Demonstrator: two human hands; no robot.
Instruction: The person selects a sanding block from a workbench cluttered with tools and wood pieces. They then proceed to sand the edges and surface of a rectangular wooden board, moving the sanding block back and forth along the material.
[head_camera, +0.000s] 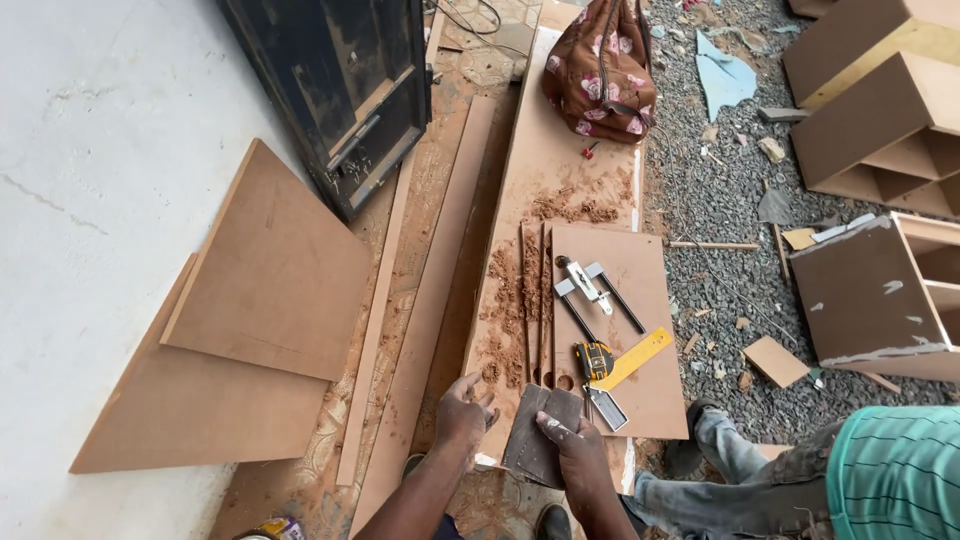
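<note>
- Step in hand, as I judge it: sanding or rubbing down the near end of the grooved board, with the sheet being readied in the hands rather than pressed flat to the wood.
- The right hand holds a dark, worn sandpaper sheet at the near edge of the board; its fingers are curled over the sheet's right side, pinching it against the thumb.
- The left hand sits just left of the sheet, at the board's near left edge; its fingers are loosely spread and bent, and whether they touch the sheet I cannot tell.
- The next move likely calls for a flat, firm grip and even pressure along the slots.
- The sheet looks dull brown-grey, creased and partly folded, stiff rather than limp.
- On the board, just beyond the hands: a tape measure, a yellow ruler and a metal jig; sawdust lies left of the slots.
- Another person's leg rests to the right.
</note>
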